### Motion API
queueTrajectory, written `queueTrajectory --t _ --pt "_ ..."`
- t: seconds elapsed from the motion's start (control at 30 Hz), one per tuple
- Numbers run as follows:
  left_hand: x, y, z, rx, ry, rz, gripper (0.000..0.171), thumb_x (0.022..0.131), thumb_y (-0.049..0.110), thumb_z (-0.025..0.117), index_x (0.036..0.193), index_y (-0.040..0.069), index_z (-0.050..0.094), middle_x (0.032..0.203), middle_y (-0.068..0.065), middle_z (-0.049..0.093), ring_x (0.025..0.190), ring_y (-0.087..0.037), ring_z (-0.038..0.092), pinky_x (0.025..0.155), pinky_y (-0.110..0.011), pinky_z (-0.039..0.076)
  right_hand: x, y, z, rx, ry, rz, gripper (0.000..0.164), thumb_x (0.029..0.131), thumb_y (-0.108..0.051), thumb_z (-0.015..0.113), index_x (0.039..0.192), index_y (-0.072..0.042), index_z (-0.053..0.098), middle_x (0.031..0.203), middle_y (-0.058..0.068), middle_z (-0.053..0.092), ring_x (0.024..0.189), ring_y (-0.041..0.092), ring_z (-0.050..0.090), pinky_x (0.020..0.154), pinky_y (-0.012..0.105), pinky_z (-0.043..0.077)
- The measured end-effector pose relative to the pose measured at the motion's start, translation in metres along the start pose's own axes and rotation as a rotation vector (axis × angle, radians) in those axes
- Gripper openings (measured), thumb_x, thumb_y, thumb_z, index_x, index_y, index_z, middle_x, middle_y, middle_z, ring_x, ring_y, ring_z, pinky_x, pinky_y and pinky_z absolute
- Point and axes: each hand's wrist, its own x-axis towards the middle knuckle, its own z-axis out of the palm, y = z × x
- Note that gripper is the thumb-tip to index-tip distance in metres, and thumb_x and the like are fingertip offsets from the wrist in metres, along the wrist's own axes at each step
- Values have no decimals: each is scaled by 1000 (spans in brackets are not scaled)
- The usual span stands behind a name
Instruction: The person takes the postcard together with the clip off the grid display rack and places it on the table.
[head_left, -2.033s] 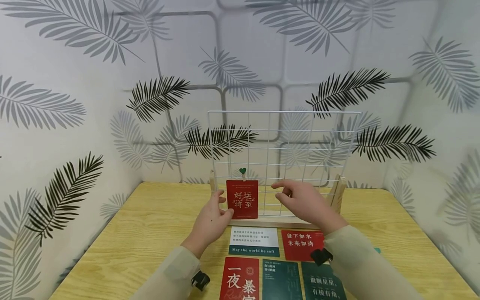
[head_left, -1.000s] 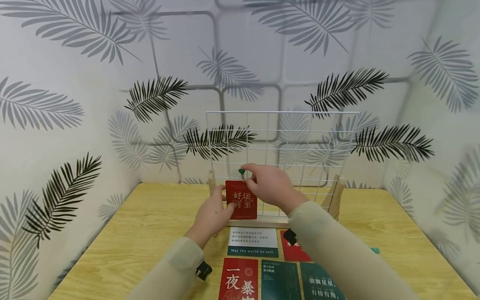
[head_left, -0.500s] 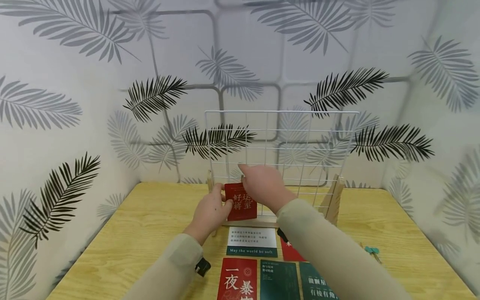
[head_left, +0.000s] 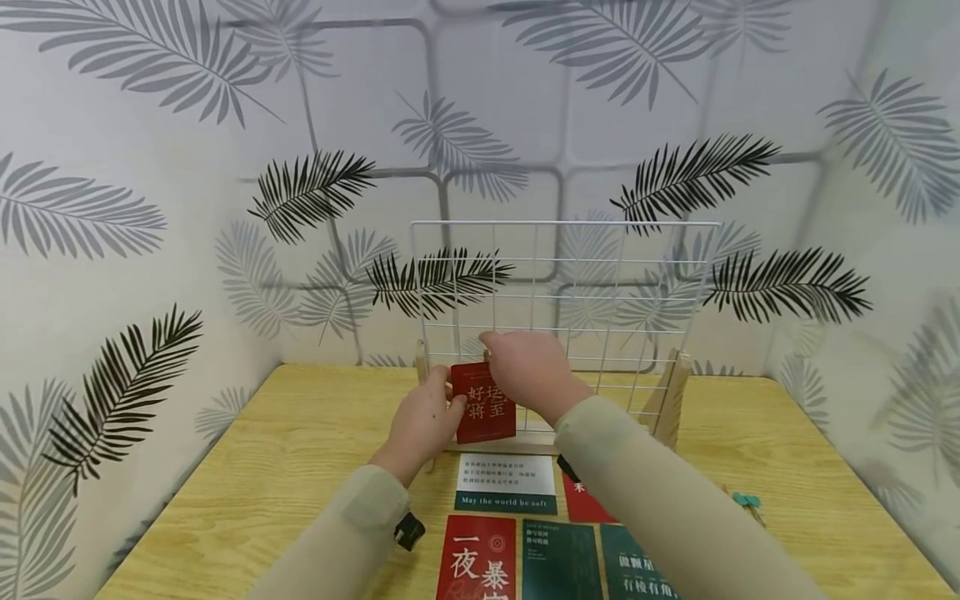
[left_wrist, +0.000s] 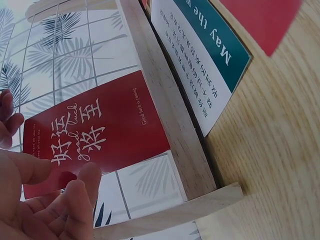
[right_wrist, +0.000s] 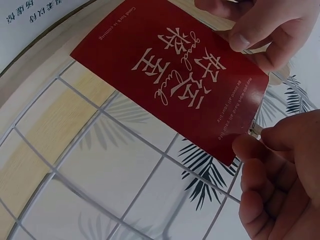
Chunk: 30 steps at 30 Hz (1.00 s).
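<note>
A red card (head_left: 483,425) with white Chinese characters stands upright in front of a white wire grid (head_left: 600,296), near its lower left. My left hand (head_left: 418,423) pinches the card's left edge between thumb and fingers. At the card's top edge, my right hand (head_left: 531,373) pinches a small clip (right_wrist: 255,129); the right wrist view shows only its tip, and the rest is hidden by the fingers. In the left wrist view, the card's lower edge lies right by the stand's wooden base bar (left_wrist: 165,100).
Below the grid lie a white-and-green card (head_left: 506,483), a red card (head_left: 468,554) and a dark green card (head_left: 558,562). More cards lie partly under my right sleeve. Green-topped clips (head_left: 747,500) lie to the right on the wooden table (head_left: 300,467).
My right hand has moved left from beside the card to the clip at its top, covering the clip's green heart. The card has tilted slightly. My left hand stays at its left edge.
</note>
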Motion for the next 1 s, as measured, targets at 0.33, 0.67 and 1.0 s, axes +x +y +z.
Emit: queueTrajectory --t 0.33,0.67,1.0 --pt "3 -2 1 -19 24 23 20 103 25 59 117 11 55 95 -6 69 73 -17 64 58 -32 52 3 -3 2 6 -43 -4 18 102 -21 53 103 -19 70 71 -5 64 57 12 56 52 34 52" --pt "3 -1 -2 17 35 83 11 105 22 54 108 11 54 71 1 58 57 -16 54 51 -32 44 6 -9 6 -32 -19 14 16 102 -20 56 93 -20 70 70 -4 65 56 12 55 54 37 53" --pt "1 0 -3 2 30 90 13 105 22 55 111 10 56 74 1 58 59 -15 55 53 -32 45 5 -6 8 30 27 27 14 100 -20 59 93 -18 70 73 -3 67 57 13 56 51 35 51"
